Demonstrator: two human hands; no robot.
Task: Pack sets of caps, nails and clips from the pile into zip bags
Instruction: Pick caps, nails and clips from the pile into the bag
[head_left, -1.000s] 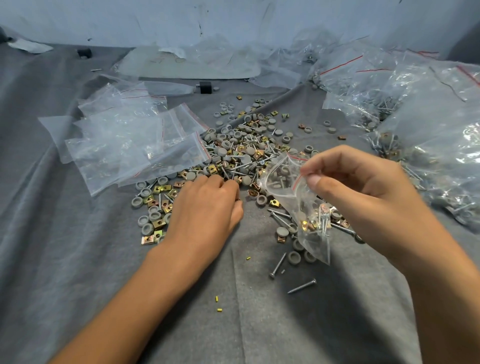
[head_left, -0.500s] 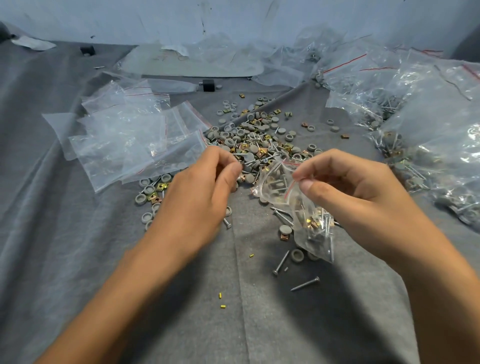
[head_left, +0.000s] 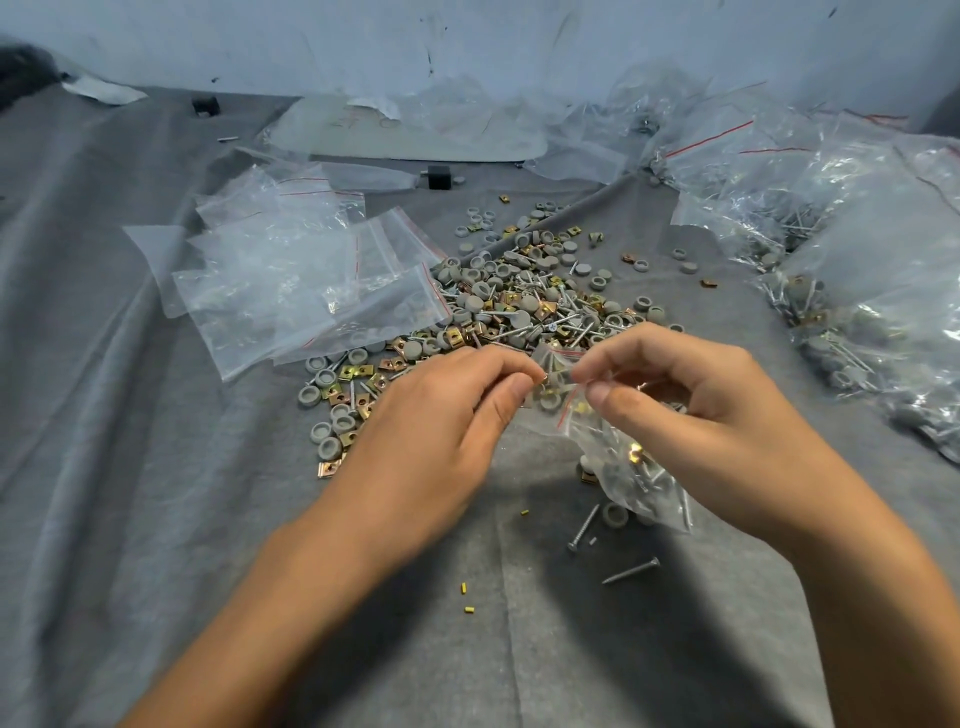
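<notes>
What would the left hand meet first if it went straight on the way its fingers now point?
Most likely the mouth of the zip bag, which the right hand pinches, just ahead of the left hand; depth is unclear, so they may touch.

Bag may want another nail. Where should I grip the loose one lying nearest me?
Pinch the nail mid-shank from above, fingers across it. It lies flat on the cloth, head to the right, apart from other parts, so both sides of the shank are free.

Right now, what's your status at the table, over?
Right hand pinches part-filled zip bag. Left hand pinched at the bag's mouth; holding what, cannot tell. Pile just behind, loose nails on cloth below; nothing blocking.
</notes>
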